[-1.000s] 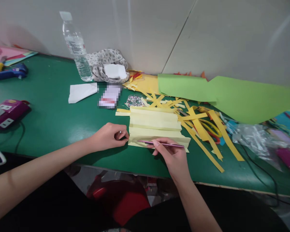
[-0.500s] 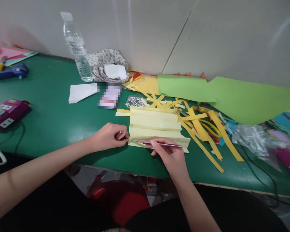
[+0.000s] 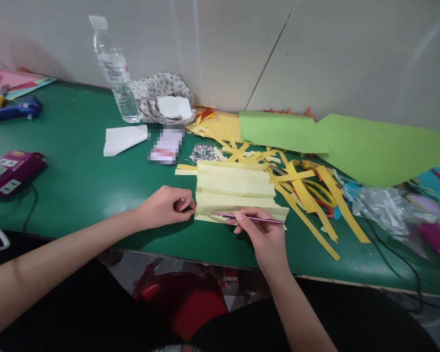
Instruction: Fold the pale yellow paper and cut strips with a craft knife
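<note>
A pleated sheet of pale yellow paper (image 3: 234, 188) lies on the green table (image 3: 77, 181). My left hand (image 3: 174, 206) pinches the sheet's lower left corner, thumb and index finger together. My right hand (image 3: 258, 230) holds a thin pink pointed tool (image 3: 256, 219), like tweezers or a pen, nearly level over the lowest fold. Its tip rests on or just above the paper, a little right of my left fingertips. Yellow paper strips (image 3: 324, 215) lie to the right of the sheet, and two short strip ends stick out at its upper left.
Behind stand a water bottle (image 3: 119, 83) and a spotted cloth (image 3: 161, 85), with a blurred phone (image 3: 168, 145) and small beads (image 3: 205, 152) nearer. Scissors (image 3: 320, 193), green paper (image 3: 381, 146) and clear plastic (image 3: 385, 210) are right. A purple power strip (image 3: 14, 171) lies left.
My right hand has moved slightly to the right with the pink tool, so the tip is farther from my left fingers. My left hand stays at the paper's corner.
</note>
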`<move>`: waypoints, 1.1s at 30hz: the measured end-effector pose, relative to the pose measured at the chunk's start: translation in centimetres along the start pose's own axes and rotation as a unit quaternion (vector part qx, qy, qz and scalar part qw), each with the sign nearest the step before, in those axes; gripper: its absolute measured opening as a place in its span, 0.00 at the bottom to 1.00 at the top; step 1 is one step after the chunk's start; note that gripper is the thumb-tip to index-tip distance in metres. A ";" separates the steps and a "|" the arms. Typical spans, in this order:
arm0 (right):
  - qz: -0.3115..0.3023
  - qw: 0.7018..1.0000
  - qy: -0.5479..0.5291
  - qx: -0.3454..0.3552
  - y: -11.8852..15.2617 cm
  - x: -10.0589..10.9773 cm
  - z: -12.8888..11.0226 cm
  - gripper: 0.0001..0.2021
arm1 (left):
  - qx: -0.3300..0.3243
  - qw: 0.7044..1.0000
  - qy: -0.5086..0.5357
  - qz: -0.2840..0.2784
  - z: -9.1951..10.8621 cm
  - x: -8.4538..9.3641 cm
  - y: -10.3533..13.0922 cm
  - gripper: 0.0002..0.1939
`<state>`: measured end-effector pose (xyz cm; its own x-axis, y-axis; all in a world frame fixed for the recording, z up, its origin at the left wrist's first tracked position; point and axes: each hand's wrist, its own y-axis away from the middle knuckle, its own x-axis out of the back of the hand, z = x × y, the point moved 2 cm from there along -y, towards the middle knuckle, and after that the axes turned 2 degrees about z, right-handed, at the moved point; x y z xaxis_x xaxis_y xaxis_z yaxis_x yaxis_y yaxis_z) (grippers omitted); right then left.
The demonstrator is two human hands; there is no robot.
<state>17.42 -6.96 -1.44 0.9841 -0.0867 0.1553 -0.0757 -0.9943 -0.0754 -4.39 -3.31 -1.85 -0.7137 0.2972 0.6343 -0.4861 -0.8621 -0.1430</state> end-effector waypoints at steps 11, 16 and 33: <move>0.001 1.000 -0.006 -0.020 0.0 -0.1 0.2 0.05 | 0.000 1.000 -0.008 0.000 0.1 0.0 0.0 0.16; 0.037 0.998 -0.033 -0.023 -0.1 0.3 0.2 0.06 | -0.011 1.000 -0.014 -0.003 0.1 0.0 0.0 0.16; 0.048 0.998 -0.044 -0.007 -0.2 0.6 0.7 0.06 | -0.029 0.999 -0.022 -0.004 0.0 -0.1 0.0 0.16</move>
<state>18.14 -6.76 -2.03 0.9823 -0.1770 0.0608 -0.1726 -0.9824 -0.0715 -4.31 -3.33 -1.90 -0.6877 0.2843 0.6680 -0.5203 -0.8347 -0.1805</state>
